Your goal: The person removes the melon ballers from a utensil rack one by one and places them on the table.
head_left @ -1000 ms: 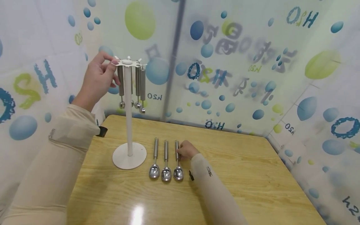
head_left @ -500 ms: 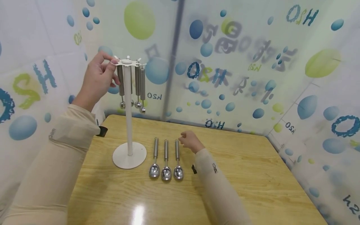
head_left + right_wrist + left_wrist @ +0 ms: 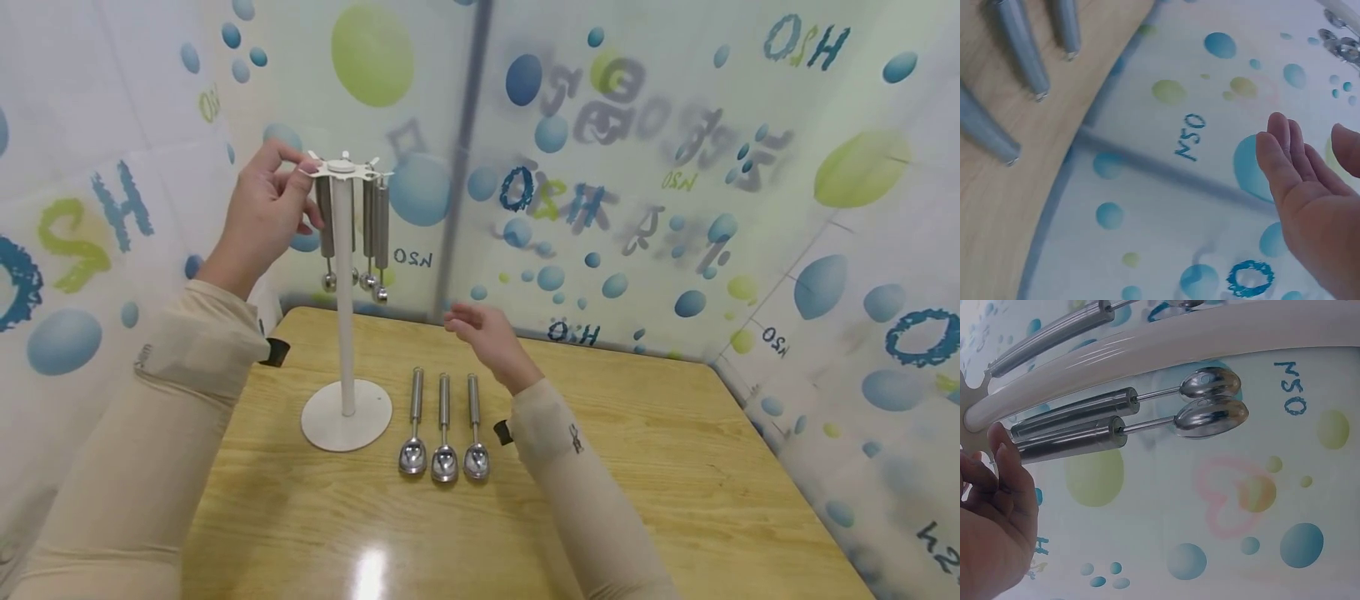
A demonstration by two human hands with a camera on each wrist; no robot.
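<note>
A white stand (image 3: 344,317) with a round base rises at the table's left, and several steel scoops (image 3: 381,225) hang from its hooked top. My left hand (image 3: 266,208) pinches one of the top's hook arms between thumb and finger. In the left wrist view, two hanging scoops (image 3: 1210,417) lie close to that hand's fingertips. Three more scoops (image 3: 444,417) rest side by side on the table, bowls toward me. Raised beyond their handles, my right hand (image 3: 491,337) holds nothing, its fingers extended toward the stand; the right wrist view shows the thumb apart from the fingers.
The wooden table (image 3: 637,467) stretches to the right of the scoops. Behind it and at both sides hang printed curtains (image 3: 615,208) with coloured bubbles, close to the table's back edge.
My right hand has left the rightmost scoop's handle, lifted, and moved up and left toward the stand, its fingers straightening. My left hand has stayed at the stand's top.
</note>
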